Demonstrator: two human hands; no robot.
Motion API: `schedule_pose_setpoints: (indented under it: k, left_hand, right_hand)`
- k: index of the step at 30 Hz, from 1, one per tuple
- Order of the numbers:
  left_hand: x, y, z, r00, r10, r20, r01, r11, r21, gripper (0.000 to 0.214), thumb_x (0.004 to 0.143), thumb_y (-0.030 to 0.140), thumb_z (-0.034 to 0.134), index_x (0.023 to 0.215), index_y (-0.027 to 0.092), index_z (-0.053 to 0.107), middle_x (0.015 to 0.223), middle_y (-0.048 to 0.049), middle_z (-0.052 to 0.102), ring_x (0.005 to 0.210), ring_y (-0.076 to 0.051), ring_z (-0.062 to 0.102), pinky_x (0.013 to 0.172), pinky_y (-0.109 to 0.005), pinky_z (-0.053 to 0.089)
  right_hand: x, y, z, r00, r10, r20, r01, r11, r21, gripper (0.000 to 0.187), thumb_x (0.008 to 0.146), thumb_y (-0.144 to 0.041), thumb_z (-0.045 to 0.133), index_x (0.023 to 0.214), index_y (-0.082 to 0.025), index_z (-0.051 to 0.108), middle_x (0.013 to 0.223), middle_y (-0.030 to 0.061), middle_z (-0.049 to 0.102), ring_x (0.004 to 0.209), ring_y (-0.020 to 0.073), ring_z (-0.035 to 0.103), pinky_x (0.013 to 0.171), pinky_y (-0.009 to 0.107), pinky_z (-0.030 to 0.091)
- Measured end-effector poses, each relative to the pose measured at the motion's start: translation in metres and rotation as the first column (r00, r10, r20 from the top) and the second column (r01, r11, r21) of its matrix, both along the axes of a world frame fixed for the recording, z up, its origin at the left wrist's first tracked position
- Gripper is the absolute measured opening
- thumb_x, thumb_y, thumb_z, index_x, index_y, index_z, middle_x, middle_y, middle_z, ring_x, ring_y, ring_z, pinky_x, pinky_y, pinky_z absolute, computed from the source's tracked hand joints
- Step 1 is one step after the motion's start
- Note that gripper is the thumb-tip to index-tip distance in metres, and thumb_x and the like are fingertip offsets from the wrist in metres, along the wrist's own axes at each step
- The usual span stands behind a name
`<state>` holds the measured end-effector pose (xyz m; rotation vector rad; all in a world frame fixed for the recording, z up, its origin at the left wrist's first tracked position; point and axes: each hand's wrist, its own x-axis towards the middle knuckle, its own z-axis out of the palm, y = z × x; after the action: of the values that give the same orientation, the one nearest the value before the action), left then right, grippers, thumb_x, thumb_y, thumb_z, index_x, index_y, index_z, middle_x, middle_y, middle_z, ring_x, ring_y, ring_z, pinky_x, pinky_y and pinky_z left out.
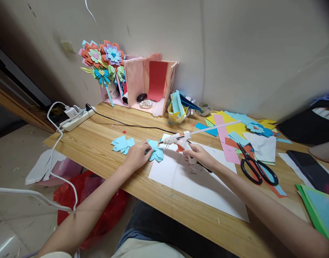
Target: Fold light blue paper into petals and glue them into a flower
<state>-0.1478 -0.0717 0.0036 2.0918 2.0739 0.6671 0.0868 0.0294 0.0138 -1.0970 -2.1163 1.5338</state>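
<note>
My right hand (196, 154) is wrapped round the handle of a white hot glue gun (182, 142). A long clear glue stick (215, 127) juts from the gun's back, and its nozzle points left at a folded light-blue paper piece (156, 154). With fingers curled, my left hand (137, 154) grips that piece at its left edge; the fingertips are partly hidden. Just left of the hand lie more light-blue folded pieces (122, 144). Under the gun a white paper sheet (199, 179) is spread on the wooden table (99, 150).
Black-handled scissors (257, 166) lie right of the sheet, among coloured paper scraps (229, 143). A phone (312, 172) rests farther right. Behind stand paper flowers (113, 55), a pink box (134, 80) and a small bowl (177, 114). A power strip (78, 119) sits at the left edge, its cables trailing.
</note>
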Motion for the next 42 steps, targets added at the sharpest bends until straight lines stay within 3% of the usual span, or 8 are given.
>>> schedule_pose_setpoints:
  k: [5, 9, 15, 24, 29, 37, 42]
  left_hand:
    - [-0.005, 0.006, -0.008, 0.986, 0.058, 0.154, -0.054, 0.998, -0.030, 0.021, 0.081, 0.031, 0.047, 0.071, 0.019, 0.061, 0.079, -0.0017, 0.062, 0.073, -0.014, 0.055, 0.064, -0.024, 0.040]
    - [-0.006, 0.010, -0.009, 0.976, 0.078, 0.201, -0.069, 0.996, -0.052, 0.021, 0.079, 0.031, 0.048, 0.070, 0.019, 0.063, 0.078, -0.0024, 0.062, 0.074, -0.015, 0.055, 0.066, -0.025, 0.041]
    - [-0.007, 0.010, -0.009, 0.973, 0.084, 0.214, -0.070, 0.995, -0.070, 0.022, 0.079, 0.031, 0.048, 0.071, 0.018, 0.064, 0.079, -0.0030, 0.062, 0.073, -0.015, 0.055, 0.065, -0.025, 0.042]
    - [-0.008, 0.010, -0.008, 0.975, 0.054, 0.215, -0.041, 0.997, -0.063, 0.023, 0.079, 0.032, 0.048, 0.072, 0.019, 0.065, 0.080, -0.0023, 0.062, 0.071, -0.014, 0.054, 0.063, -0.024, 0.041]
    - [-0.008, 0.009, -0.008, 0.973, 0.071, 0.218, -0.057, 0.996, -0.069, 0.023, 0.079, 0.032, 0.049, 0.072, 0.019, 0.065, 0.081, -0.0028, 0.063, 0.072, -0.014, 0.055, 0.065, -0.025, 0.041]
    - [-0.009, 0.005, -0.012, 0.943, 0.065, 0.325, -0.049, 0.997, -0.059, 0.018, 0.076, 0.031, 0.054, 0.074, 0.021, 0.068, 0.086, -0.0017, 0.064, 0.078, -0.015, 0.057, 0.071, -0.025, 0.043]
    - [-0.009, 0.009, -0.013, 0.945, 0.111, 0.308, -0.086, 0.992, -0.094, 0.015, 0.072, 0.031, 0.059, 0.072, 0.021, 0.069, 0.083, -0.0018, 0.065, 0.075, -0.015, 0.057, 0.067, -0.025, 0.043]
  right_hand:
    - [-0.002, -0.005, 0.002, 0.998, 0.068, 0.000, -0.068, 0.997, -0.035, 0.026, 0.073, -0.036, 0.049, 0.080, -0.013, 0.059, 0.064, -0.0005, 0.050, 0.058, 0.0124, 0.047, 0.051, 0.023, 0.035]
    - [-0.006, -0.009, 0.003, 0.994, 0.111, 0.023, -0.112, 0.993, 0.040, 0.023, 0.074, -0.033, 0.047, 0.077, -0.014, 0.060, 0.068, 0.0007, 0.052, 0.062, 0.0134, 0.047, 0.054, 0.024, 0.035]
    - [-0.010, -0.008, 0.009, 0.984, 0.127, 0.122, -0.141, 0.984, 0.110, 0.022, 0.075, -0.036, 0.046, 0.073, -0.016, 0.056, 0.067, -0.0005, 0.049, 0.061, 0.0128, 0.043, 0.053, 0.023, 0.031]
    - [-0.017, -0.001, 0.019, 0.969, 0.190, 0.159, -0.205, 0.975, 0.083, 0.023, 0.074, -0.040, 0.048, 0.070, -0.018, 0.053, 0.063, -0.0015, 0.046, 0.055, 0.0115, 0.039, 0.049, 0.023, 0.027]
    - [-0.020, -0.001, 0.023, 0.975, 0.146, 0.167, -0.167, 0.979, 0.115, 0.024, 0.071, -0.039, 0.052, 0.062, -0.018, 0.048, 0.058, -0.0024, 0.043, 0.052, 0.0105, 0.038, 0.047, 0.023, 0.025]
    - [-0.017, 0.001, 0.019, 0.976, 0.139, 0.166, -0.142, 0.990, 0.011, 0.023, 0.071, -0.039, 0.051, 0.062, -0.018, 0.048, 0.057, -0.0024, 0.045, 0.050, 0.0106, 0.040, 0.044, 0.023, 0.027]
    - [-0.013, 0.001, 0.022, 0.969, 0.192, 0.155, -0.193, 0.981, -0.007, 0.021, 0.073, -0.037, 0.049, 0.070, -0.017, 0.056, 0.062, -0.0012, 0.049, 0.055, 0.0116, 0.043, 0.047, 0.022, 0.030]
